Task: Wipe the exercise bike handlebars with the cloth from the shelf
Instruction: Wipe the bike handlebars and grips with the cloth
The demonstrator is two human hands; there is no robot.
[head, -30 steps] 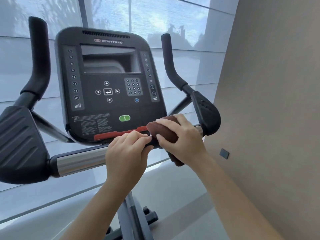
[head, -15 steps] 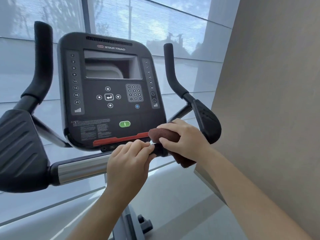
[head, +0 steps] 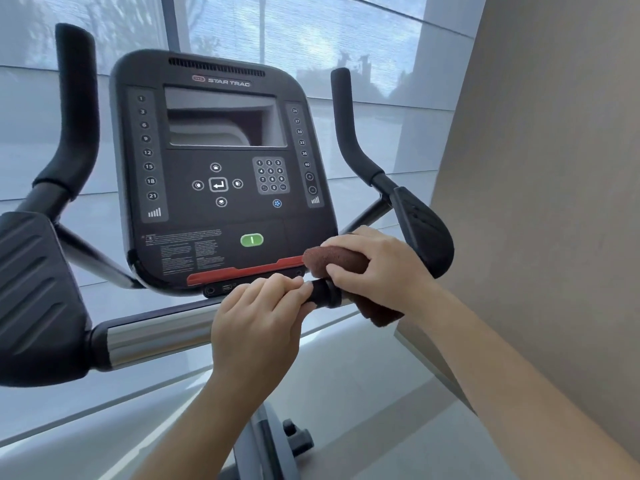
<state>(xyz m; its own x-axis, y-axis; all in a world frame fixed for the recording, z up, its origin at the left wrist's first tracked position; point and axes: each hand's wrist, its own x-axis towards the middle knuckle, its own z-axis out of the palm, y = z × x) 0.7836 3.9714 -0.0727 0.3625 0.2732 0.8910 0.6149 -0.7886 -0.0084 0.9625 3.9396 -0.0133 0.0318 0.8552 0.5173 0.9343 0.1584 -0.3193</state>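
The exercise bike's handlebar is a chrome crossbar [head: 152,337] with black padded ends and two upright black grips, one on the left [head: 78,109] and one on the right [head: 346,133]. My left hand [head: 258,327] is wrapped around the middle of the crossbar. My right hand [head: 374,268] grips a dark reddish-brown cloth [head: 334,259] folded around the bar's right part, just right of a black collar [head: 323,292]. One end of the cloth hangs below the bar.
The black console [head: 221,168] with keypad and a green button stands right behind the bar. A black elbow pad [head: 426,230] sits close to my right hand, another [head: 34,292] at far left. A beige wall [head: 554,168] is close on the right; windows lie behind.
The view has shifted slightly, so the bike sits lower in the frame. My right hand and the cloth have stayed on the bar's right part, turning a little. My left hand keeps its grip.
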